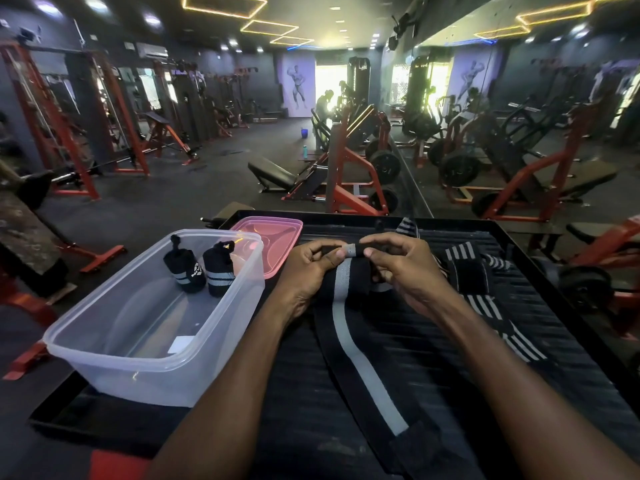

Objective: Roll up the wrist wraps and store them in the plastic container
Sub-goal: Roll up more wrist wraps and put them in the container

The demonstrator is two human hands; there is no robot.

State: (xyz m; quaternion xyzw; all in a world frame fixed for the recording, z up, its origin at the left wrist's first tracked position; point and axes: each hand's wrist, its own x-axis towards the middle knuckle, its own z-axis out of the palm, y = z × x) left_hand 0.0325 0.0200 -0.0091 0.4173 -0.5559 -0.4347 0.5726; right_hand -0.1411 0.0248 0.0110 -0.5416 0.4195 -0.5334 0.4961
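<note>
Both hands pinch the rolled end of a black wrist wrap [360,344] with a grey stripe: left hand [311,268] at nine o'clock, right hand [398,268] at three. The plastic container [104,344], at ten o'clock, holds two rolled wraps [201,268].

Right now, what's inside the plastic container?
Two rolled wrist wraps stand at the far end of the plastic container. A white label shows at its near wall; nothing there is covered.
</note>
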